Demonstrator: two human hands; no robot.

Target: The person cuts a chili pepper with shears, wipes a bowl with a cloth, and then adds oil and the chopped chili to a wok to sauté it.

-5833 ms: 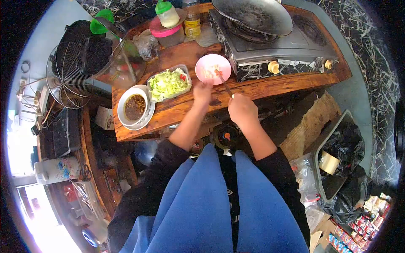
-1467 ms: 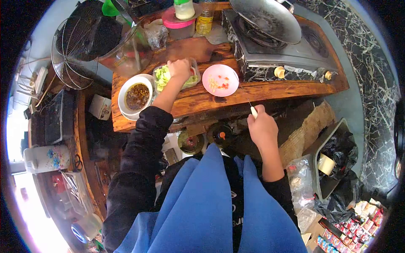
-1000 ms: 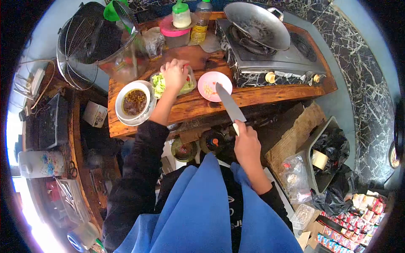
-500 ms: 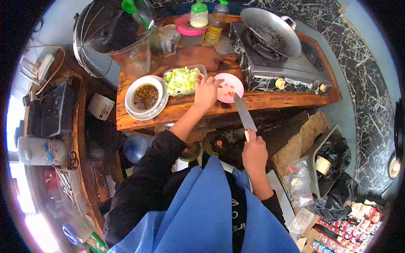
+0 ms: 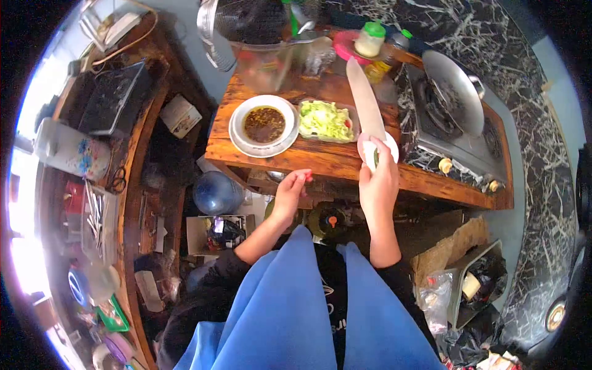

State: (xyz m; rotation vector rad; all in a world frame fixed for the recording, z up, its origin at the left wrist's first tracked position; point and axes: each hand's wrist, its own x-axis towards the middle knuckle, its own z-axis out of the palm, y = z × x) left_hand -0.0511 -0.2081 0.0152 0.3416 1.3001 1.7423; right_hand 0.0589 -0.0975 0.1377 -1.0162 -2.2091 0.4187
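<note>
My right hand [image 5: 377,185] is wrapped around the handle of a kitchen knife [image 5: 365,98], its broad blade pointing up and away from me. Behind that hand, a small pink plate [image 5: 393,145] is mostly covered; what lies on it is hidden. My left hand [image 5: 288,196] is in front of the table edge, with a small red piece of food [image 5: 308,176] pinched at its fingertips. Shredded green leaves [image 5: 325,119] fill a clear container beside the plate, with a bit of red at their right side. Left of it, dark sauce [image 5: 264,124] with bits sits in a white bowl [image 5: 235,123].
A wok [image 5: 453,92] rests tilted on the stove [image 5: 425,126] at the right. Jars and a bottle [image 5: 377,71] stand at the back of the wooden table [image 5: 283,161]. Below are a blue round object [image 5: 217,192] and a bin [image 5: 487,290] with black bags.
My left hand has come back from the plate toward me, now with a red piece. My right hand has raised the knife over the plate. The view has shifted left.
</note>
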